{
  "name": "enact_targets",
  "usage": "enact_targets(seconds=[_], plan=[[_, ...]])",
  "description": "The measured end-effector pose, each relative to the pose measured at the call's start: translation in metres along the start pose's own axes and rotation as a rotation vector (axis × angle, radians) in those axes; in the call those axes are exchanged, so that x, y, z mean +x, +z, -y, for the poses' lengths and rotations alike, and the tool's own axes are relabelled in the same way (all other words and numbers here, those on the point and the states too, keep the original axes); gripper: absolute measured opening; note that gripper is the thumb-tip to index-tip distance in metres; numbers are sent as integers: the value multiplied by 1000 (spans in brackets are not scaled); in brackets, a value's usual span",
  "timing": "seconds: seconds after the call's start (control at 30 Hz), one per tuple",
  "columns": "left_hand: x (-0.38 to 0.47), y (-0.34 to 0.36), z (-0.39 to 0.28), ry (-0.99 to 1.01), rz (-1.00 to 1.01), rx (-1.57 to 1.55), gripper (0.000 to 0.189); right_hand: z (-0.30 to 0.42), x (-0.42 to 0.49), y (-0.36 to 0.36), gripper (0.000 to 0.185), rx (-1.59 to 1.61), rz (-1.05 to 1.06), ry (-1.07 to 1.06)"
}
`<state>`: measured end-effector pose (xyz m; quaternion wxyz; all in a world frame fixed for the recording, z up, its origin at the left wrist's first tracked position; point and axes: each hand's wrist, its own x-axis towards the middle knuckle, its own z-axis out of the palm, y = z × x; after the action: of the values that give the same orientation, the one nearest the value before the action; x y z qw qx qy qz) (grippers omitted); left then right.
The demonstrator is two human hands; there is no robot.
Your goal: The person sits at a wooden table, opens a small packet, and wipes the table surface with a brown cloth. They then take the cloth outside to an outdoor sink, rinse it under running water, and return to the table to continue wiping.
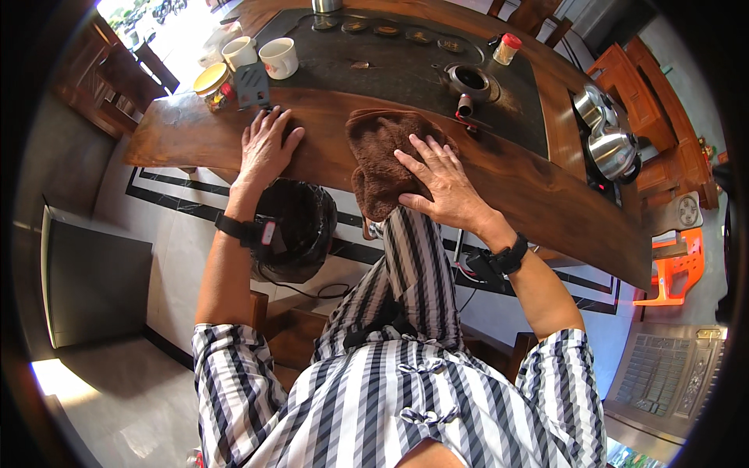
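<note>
A brown plush cloth [380, 158] lies over the front edge of a wooden tea table [327, 126]. Spread on the cloth's right part is my right hand [445, 184], its fingers apart. My left hand [266, 143] rests on the wood near the front edge, fingertips beside a dark phone stand [253, 86]. Left of that stand is a jar with a yellow lid [212, 85]. Behind the stand are two white mugs, one on the left [239, 54] and one on the right [279, 58]. Whether the left fingertips touch the stand's base is hard to tell.
A round metal-rimmed pot [468, 82] and a red-lidded toothpick jar [507, 49] stand on the dark tray. Steel kettles [611, 153] are at the right end. Below the edge is a black-lined bin [298, 234]; an orange plastic stool [681, 269] stands at right.
</note>
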<state>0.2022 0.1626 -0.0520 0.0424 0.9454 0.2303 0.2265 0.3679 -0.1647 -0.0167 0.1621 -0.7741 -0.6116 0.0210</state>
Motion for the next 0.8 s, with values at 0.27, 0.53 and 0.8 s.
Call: enact_targets(seconds=[0.27, 0.53, 0.8], plan=[[29, -1, 25, -187, 69, 171, 52, 9, 5, 8, 76, 20, -8, 54], [1, -35, -147, 305, 25, -350, 48, 24, 35, 16, 60, 202, -135, 84], [-46, -178, -182, 565, 123, -1191, 25, -22, -43, -18, 21, 132, -516, 149]])
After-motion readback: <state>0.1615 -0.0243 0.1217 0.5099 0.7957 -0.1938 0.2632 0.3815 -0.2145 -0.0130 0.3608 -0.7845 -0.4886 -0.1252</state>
